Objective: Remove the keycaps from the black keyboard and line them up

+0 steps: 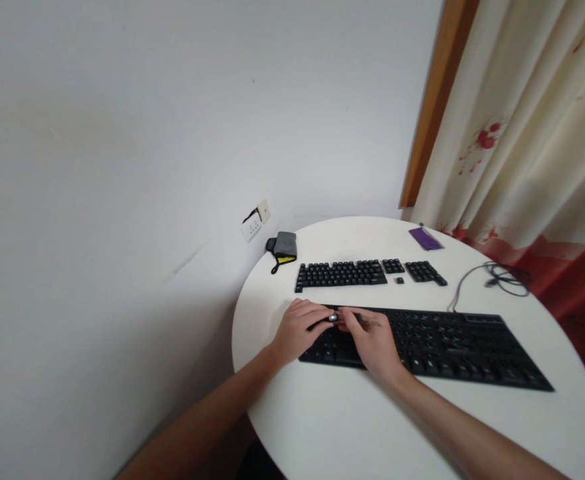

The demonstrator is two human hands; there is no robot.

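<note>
The left hand [295, 329] and right hand [376, 337] are both pinching a small piece [333, 318] over the keyboard [452, 347], keycaps [342, 274] lying beyond them; they're seemingly working it, next needing steady fingertips.

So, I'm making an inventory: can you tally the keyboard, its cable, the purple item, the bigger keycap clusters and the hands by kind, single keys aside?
Keyboard: 1
Cable: 1
Purple item: 1
Bigger keycap clusters: 3 (left cluster, middle cluster, right cluster)
Hands: 2 (left hand, right hand)
Total: 8
</note>
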